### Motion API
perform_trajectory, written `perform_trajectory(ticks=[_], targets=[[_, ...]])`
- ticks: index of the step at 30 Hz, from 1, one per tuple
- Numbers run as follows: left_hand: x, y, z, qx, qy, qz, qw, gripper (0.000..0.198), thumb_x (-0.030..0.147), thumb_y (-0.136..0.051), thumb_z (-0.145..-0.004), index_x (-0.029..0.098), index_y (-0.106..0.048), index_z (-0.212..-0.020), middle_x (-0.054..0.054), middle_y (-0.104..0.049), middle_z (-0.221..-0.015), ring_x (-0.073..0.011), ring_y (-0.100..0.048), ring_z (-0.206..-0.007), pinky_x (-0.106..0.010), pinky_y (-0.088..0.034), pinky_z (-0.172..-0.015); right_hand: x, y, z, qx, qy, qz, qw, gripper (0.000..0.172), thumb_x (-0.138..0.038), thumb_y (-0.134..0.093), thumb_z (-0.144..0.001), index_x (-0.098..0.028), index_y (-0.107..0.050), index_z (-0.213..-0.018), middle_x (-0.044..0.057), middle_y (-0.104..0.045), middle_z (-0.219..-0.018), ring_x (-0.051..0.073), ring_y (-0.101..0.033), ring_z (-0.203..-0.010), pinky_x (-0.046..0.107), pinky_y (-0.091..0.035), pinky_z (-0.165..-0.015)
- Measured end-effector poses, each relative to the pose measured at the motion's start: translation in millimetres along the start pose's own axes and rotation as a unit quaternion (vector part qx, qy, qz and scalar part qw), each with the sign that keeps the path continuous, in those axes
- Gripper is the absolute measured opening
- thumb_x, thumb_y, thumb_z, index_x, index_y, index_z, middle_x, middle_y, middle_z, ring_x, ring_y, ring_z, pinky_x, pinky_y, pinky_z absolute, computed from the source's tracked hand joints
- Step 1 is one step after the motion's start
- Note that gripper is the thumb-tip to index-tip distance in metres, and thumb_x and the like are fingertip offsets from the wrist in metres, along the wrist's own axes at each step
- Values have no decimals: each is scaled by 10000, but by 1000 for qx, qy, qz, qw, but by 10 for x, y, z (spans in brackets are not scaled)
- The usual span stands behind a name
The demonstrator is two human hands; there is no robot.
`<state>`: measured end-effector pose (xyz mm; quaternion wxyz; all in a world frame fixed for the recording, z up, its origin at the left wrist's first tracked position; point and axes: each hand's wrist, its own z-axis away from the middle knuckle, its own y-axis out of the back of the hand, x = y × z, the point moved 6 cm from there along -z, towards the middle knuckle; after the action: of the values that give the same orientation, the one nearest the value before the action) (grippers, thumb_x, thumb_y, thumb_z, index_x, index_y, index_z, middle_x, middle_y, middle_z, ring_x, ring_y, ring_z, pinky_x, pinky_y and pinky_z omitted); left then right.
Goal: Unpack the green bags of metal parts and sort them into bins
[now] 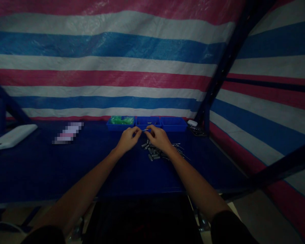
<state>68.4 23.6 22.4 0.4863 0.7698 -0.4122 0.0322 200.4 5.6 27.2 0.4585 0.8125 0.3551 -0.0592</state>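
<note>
My left hand point(128, 138) and my right hand point(158, 137) meet above a dark blue table point(66, 166), fingers pinched. Between their fingertips they hold a thin metal pin point(145, 129) level, one hand at each end. Just below my right hand lies a heap of small grey metal cylinders point(152, 152). Several thin metal pins point(180, 149) lie scattered to the right of that heap.
Three blue bins stand at the table's back: the left bin point(120, 123) holds green pieces, the middle bin point(148, 122) and right bin point(174, 124) look dark inside. A white flat object point(12, 136) lies far left. A striped tarp point(104, 67) hangs behind; dark frame bars point(218, 78) stand right.
</note>
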Motion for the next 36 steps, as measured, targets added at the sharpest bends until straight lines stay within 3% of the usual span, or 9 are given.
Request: perform_trajectory(ticks=[7,9,11,13,15,19,23,32,36], targets=[[46,-129,14,-66,-32,25,997,320,328,-310,-876,184,-564,-745,-2,-599,-668,-146,-538,-683,-253,-379,-638,-66,273,-24,63,41,25,997,247,-294,-416,-832,-174,-562,-674,6,-546,-629,114,-494,-604,213,-333,-592],[58,-188,30,-83,-45,8,995,298,326,-327,-869,192,-579,-781,-7,-610,-700,-154,-538,-708,-259,-381,-647,86,448,-45,121,-6,68,990,258,-311,-385,-846,-173,-579,-745,20,-565,-659,127,-512,-626,224,-345,-615],[69,-245,49,-102,-55,-6,993,262,318,-359,-856,196,-585,-806,-11,-620,-731,-161,-535,-727,-265,-382,-656,339,596,-38,161,-97,127,974,271,-335,-374,-853,-173,-586,-896,41,-593,-702,153,-539,-658,247,-360,-636],[76,-287,66,-119,-60,-13,991,240,309,-378,-846,195,-588,-818,-14,-625,-745,-164,-532,-732,-268,-384,-661,626,620,-2,125,-197,178,956,314,-359,-428,-828,-168,-550,-1045,65,-618,-733,192,-569,-700,274,-379,-641],[80,-308,77,-130,-63,-12,989,239,307,-381,-845,192,-590,-830,-17,-629,-757,-164,-532,-740,-268,-386,-668,848,535,53,47,-257,207,943,318,-371,-456,-813,-171,-564,-1034,95,-635,-779,225,-590,-757,298,-399,-654],[72,-323,84,-146,-63,-15,987,247,310,-385,-844,187,-599,-849,-23,-634,-781,-160,-536,-758,-260,-392,-683,987,244,130,-79,-260,215,938,258,-333,-455,-813,-230,-596,-1003,90,-638,-961,223,-590,-898,298,-420,-719],[59,-335,83,-152,-59,-19,986,249,309,-386,-845,186,-603,-846,-21,-640,-787,-158,-540,-769,-256,-389,-693,955,13,105,-150,-218,209,942,276,-332,-461,-806,-276,-597,-1040,58,-624,-1034,215,-570,-958,298,-421,-754],[52,-381,97,-159,-75,1,984,238,300,-398,-842,190,-607,-825,-21,-635,-755,-155,-548,-739,-271,-388,-710,941,-38,41,-120,-175,225,951,175,-269,-503,-786,-163,-629,-843,102,-563,-962,205,-501,-950,275,-389,-754],[42,-332,81,-118,-60,12,991,215,298,-416,-832,186,-589,-891,-29,-630,-802,-173,-534,-795,-289,-400,-721,805,34,7,-69,-137,167,974,129,-247,-523,-790,-149,-605,-810,73,-549,-883,170,-491,-872,266,-368,-764]])
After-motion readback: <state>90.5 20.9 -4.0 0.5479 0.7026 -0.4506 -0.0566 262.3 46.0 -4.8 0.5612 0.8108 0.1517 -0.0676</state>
